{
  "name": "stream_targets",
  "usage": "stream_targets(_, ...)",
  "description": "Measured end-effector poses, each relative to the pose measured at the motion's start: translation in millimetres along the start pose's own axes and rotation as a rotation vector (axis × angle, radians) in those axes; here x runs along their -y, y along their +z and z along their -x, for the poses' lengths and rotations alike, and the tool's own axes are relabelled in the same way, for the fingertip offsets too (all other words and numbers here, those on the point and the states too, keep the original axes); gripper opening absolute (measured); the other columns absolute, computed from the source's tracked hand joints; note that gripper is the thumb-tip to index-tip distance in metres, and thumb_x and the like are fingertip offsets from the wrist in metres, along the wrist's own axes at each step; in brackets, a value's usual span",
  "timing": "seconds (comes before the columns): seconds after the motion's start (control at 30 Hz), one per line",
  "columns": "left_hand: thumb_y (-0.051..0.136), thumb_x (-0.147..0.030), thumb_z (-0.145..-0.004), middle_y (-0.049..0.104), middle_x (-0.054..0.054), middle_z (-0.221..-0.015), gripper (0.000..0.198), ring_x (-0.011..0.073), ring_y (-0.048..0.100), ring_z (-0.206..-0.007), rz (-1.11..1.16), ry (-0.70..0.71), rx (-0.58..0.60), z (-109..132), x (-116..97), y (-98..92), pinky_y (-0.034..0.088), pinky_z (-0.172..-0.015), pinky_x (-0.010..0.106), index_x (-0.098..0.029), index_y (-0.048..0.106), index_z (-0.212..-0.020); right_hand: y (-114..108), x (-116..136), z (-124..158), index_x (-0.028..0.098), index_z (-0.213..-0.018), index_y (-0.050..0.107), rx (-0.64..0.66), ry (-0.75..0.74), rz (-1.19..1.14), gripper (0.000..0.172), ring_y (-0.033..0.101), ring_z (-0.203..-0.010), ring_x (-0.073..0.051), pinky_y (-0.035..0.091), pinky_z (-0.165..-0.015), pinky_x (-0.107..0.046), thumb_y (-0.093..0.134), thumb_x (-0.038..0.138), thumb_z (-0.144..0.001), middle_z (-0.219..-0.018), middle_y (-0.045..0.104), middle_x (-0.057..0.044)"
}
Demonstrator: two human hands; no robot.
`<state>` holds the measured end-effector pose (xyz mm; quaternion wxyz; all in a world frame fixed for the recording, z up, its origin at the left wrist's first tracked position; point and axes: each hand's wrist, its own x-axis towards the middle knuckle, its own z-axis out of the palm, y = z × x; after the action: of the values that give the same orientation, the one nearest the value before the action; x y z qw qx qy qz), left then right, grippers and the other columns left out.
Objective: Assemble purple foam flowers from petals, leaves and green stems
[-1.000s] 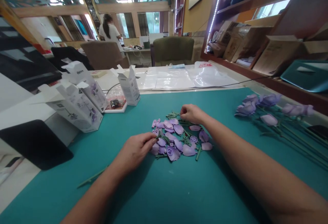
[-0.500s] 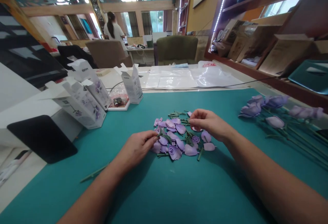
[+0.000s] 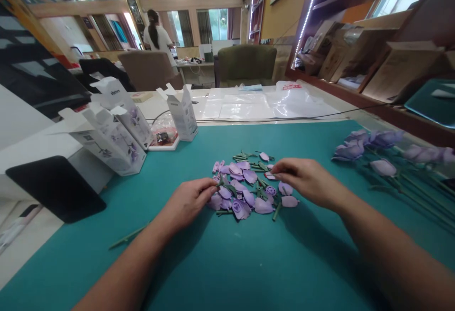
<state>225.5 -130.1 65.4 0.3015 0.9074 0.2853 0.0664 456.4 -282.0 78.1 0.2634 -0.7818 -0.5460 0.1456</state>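
We log from left to right. A black pad (image 3: 53, 188) lies on the white table beside the teal mat (image 3: 213, 263). Two open white cartons (image 3: 106, 135) printed with purple flowers stand near the mat's far edge, and a white tray (image 3: 164, 144) holding a plastic bag sits just beside them. A loose green stem (image 3: 128, 237) lies on the mat. Our left hand (image 3: 188, 202) rests at the left edge of the pile of purple petals and green stem parts (image 3: 245, 192), its fingers together against a green stem piece (image 3: 223, 183); we cannot tell whether they clamp it. The pile lies mid-mat, between both hands. Our right hand (image 3: 305, 180) sits at the pile's right side, thumb and forefinger close together at a small red-and-white piece (image 3: 270, 176); we cannot tell whether they pinch it. Assembled purple flowers (image 3: 369, 152) on long green stems lie farther right on the mat, well apart from the pile.
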Motion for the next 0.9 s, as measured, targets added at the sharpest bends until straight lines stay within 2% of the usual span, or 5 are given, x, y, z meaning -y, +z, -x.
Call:
stream_targets(0.2,0.038,-0.039,-0.086,0.069,0.003,-0.086,0.036,0.0178,0.06,-0.077,0.004,0.002,0.003,-0.3,0.9,0.1,0.041,-0.067,0.025,-0.018,0.067,-0.092,35.4,-21.5,-18.7,0.021,-0.088,0.068,0.094,-0.042,0.188,0.019,0.063,-0.086,-0.02,0.043,-0.07,-0.028,0.051,0.018,-0.083,-0.094,0.071,-0.004)
stream_targets(0.37,0.039,-0.038,-0.087,0.07,0.003,-0.089,0.035,0.0179,0.06,-0.08,0.01,0.018,0.003,1.1,1.0,0.4,0.041,-0.068,0.025,-0.019,0.067,-0.094,23.8,-27.4,-17.5,0.024,-0.093,0.07,0.089,-0.003,0.206,0.022,0.063,-0.09,-0.021,0.042,-0.072,-0.028,0.049,0.026,-0.085,-0.101,0.071,-0.004)
stream_targets(0.53,0.039,-0.037,-0.086,0.07,0.002,-0.089,0.033,0.0171,0.061,-0.079,0.019,0.023,-0.005,2.3,-0.8,0.9,0.041,-0.068,0.024,-0.02,0.067,-0.093,7.3,-33.7,-16.2,0.024,-0.081,0.071,0.153,0.176,0.313,0.018,0.062,-0.077,-0.019,0.038,-0.062,-0.026,0.053,0.02,-0.078,-0.084,0.073,-0.002)
stream_targets(0.67,0.04,-0.037,-0.086,0.069,0.003,-0.087,0.033,0.0177,0.06,-0.079,0.014,0.038,-0.004,2.7,-2.4,1.6,0.041,-0.067,0.024,-0.019,0.067,-0.092,10.3,-31.0,-14.4,0.023,-0.077,0.07,0.237,0.237,0.329,0.014,0.061,-0.071,-0.017,0.033,-0.054,-0.024,0.057,0.02,-0.072,-0.077,0.07,-0.002)
stream_targets(0.9,0.04,-0.033,-0.088,0.069,0.002,-0.085,0.03,0.0159,0.059,-0.077,0.0,0.074,-0.021,4.9,-1.9,3.7,0.04,-0.066,0.023,-0.019,0.066,-0.088,22.7,-27.1,-12.1,0.022,-0.078,0.066,0.233,0.181,0.47,0.015,0.057,-0.068,-0.019,0.028,-0.052,-0.026,0.053,0.016,-0.072,-0.078,0.068,-0.005)
